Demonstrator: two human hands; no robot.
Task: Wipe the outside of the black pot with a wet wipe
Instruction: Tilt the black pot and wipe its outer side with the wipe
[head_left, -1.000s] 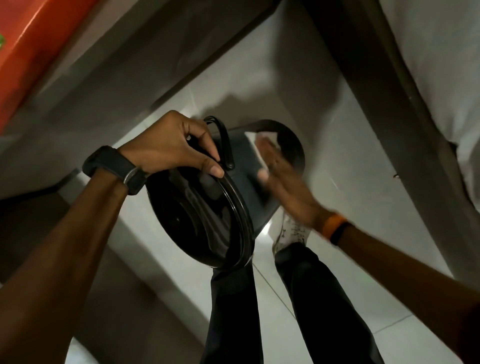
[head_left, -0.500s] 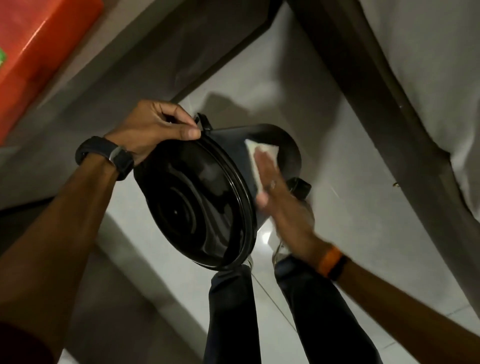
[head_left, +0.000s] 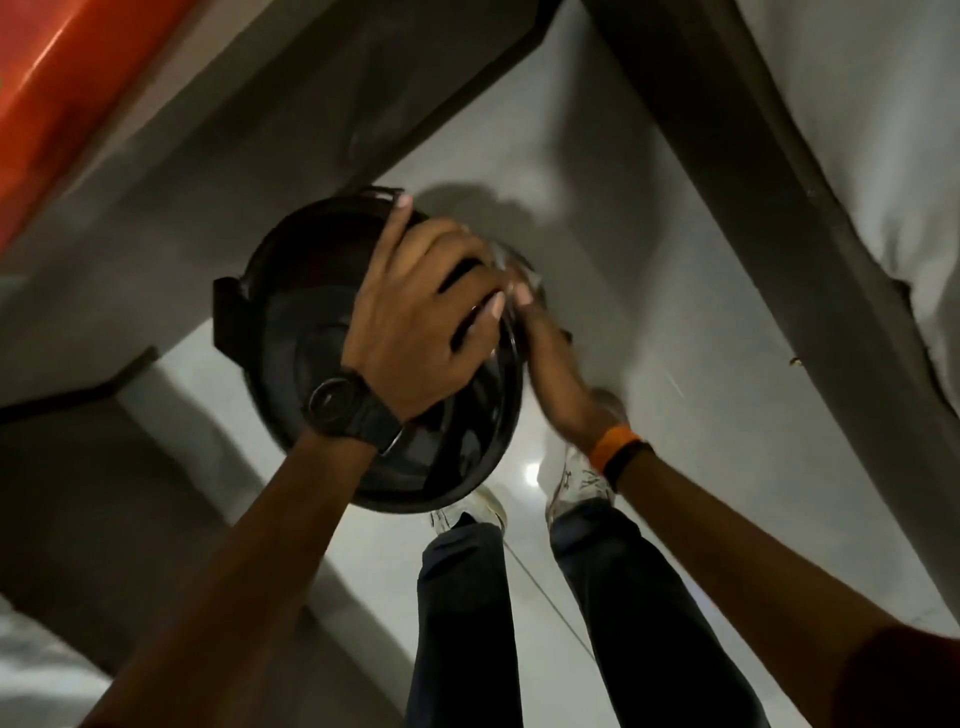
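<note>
I hold the black pot (head_left: 306, 291) in the air above my legs, tipped so its open mouth faces me, one side handle (head_left: 228, 317) pointing left. My left hand (head_left: 415, 317), with a black watch on the wrist, reaches across the mouth and grips the far right rim. My right hand (head_left: 550, 364), with an orange and a black band on the wrist, is pressed against the pot's outer right side. The wet wipe is hidden behind my hands; only a blurred pale patch (head_left: 506, 265) shows at the fingertips.
Below are my dark trousers (head_left: 467, 597) and pale shoes (head_left: 576, 478) on a white tiled floor (head_left: 649, 291). A dark baseboard (head_left: 769, 208) and white wall rise at the right. A grey ledge (head_left: 218, 130) and an orange surface (head_left: 57, 67) lie upper left.
My left hand has shifted from the pot's upper left rim across the mouth to the right rim. The pot has turned, its handle now at the left. The white wipe has gone out of sight.
</note>
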